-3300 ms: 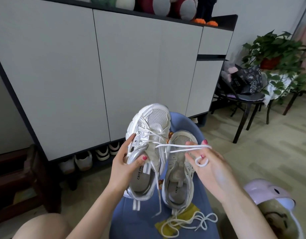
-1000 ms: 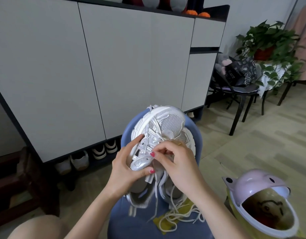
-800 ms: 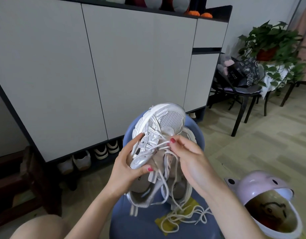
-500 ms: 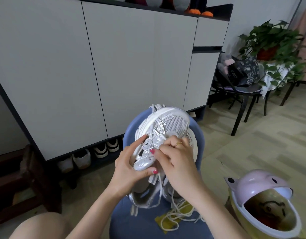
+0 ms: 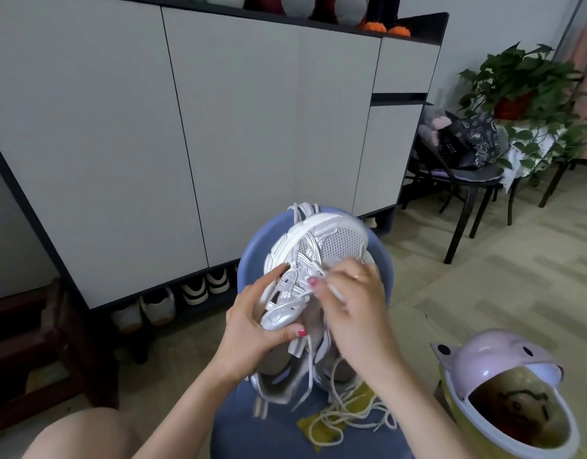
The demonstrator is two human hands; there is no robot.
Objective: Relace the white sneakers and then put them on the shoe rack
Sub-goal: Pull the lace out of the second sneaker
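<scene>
Watching the sneaker [image 5: 322,256] held toe-up over the back edge of the blue chair seat [image 5: 252,246]. My left hand [image 5: 252,329] grips its side, thumb across the silver panel. My right hand [image 5: 355,313] pinches the lace [image 5: 333,290] at the eyelets, fingers curled tight. The second sneaker [image 5: 335,366] lies mostly hidden under my right wrist; I can't tell how far it is laced.

Risks, as I judge them:
- Lace end could slip the pinch and back out of the eyelet; the grip is fine and the fingers hide the hole.
- A skipped or crossed eyelet would be easy to miss from this angle.
- The loose lace pile [image 5: 351,415] on the front right of the seat, lying on a yellow scrap [image 5: 318,429], could snag or slide off the edge when a sneaker lifts.
- The sneaker may twist if the left grip eases.

Room: grey cabinet [image 5: 219,127] straight ahead, shoes [image 5: 173,303] in the open gap beneath it. Pink helmet [image 5: 494,362] at right, near the seat. Black chair with bag [image 5: 467,144] and a potted plant [image 5: 524,81] further right. Pale plank floor [image 5: 484,276].
</scene>
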